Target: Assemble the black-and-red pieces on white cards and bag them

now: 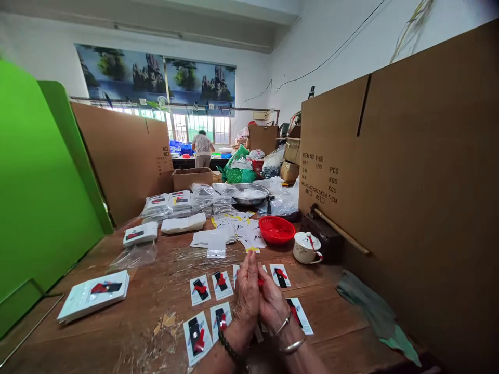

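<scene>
Palm to palm, my left hand (246, 291) and my right hand (272, 301) are pressed together above the middle of the table, fingers pointing away from me. A speck of red (260, 281) shows in the gap between them; whether it is held or lies behind is unclear. What is between the palms is hidden. Around and under my hands lie printed white cards in two rows, each with a black strip and a red piece. A card (200, 290) lies to the left, another (280, 276) to the right, and a larger one (198, 338) near me.
A red basket (276, 230) with red pieces and a lidded white cup (306, 248) stand beyond my right hand. Stacked packets (93, 296) lie left. Tall cardboard (401, 171) flanks the right, a green panel (42, 182) the left. A person (202, 148) stands far back.
</scene>
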### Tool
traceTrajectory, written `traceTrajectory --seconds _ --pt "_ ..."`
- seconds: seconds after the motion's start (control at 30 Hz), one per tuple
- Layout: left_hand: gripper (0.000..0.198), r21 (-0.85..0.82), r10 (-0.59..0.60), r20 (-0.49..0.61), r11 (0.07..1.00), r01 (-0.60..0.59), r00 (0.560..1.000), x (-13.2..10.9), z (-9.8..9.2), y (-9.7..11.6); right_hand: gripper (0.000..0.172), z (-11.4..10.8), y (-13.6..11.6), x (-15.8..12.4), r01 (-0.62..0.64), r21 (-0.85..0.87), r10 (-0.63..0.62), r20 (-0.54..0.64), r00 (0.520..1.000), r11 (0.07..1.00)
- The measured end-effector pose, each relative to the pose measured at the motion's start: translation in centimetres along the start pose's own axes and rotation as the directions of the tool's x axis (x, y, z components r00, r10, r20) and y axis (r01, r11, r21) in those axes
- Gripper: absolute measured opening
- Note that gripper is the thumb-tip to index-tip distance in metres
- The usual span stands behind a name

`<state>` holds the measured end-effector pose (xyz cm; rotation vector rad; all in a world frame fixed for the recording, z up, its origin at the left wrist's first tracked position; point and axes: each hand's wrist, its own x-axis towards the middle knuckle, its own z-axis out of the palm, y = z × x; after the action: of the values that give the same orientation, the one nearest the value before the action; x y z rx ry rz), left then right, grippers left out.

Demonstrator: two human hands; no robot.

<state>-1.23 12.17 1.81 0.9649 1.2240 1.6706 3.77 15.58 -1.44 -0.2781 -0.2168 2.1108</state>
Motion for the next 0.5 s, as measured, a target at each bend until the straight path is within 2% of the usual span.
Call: traceTrajectory --seconds 0.13,0.23,0.33,0.4,0.5 --pt "0.06 -0.175 -0.026 -0.043 0.984 0.019 0.999 1.6 -0.1 0.6 0.023 1.1 -0.4 0.8 0.021 0.075 -0.011 -0.14 0.99 0.997" --pt "0.062 -0.207 0.008 -0.081 0.978 -0.025 0.997 2.8 -0.1 0.7 0.033 1.3 -0.5 1.6 -0.013 0.063 0.023 -0.153 0.988 0.998" --pt "0.066 -0.143 -0.034 -0.052 0.989 0.026 0.998 4.0 0.0 0.6 0.026 0.9 -0.6 2.7 -0.004 0.017 0.006 -0.109 0.994 1.0" --pt "0.058 -0.133 -0.048 -0.037 0.99 0.042 0.998 4.7 0.1 0.2 0.018 0.7 -0.7 3.4 0.036 0.011 -0.035 -0.098 0.995 0.999" --pt "0.044 -0.065 0.029 -0.067 0.997 -0.034 0.997 5.6 0.2 -0.5 0.017 1.3 -1.0 4.0 0.036 -0.042 -0.042 -0.152 0.988 0.998"
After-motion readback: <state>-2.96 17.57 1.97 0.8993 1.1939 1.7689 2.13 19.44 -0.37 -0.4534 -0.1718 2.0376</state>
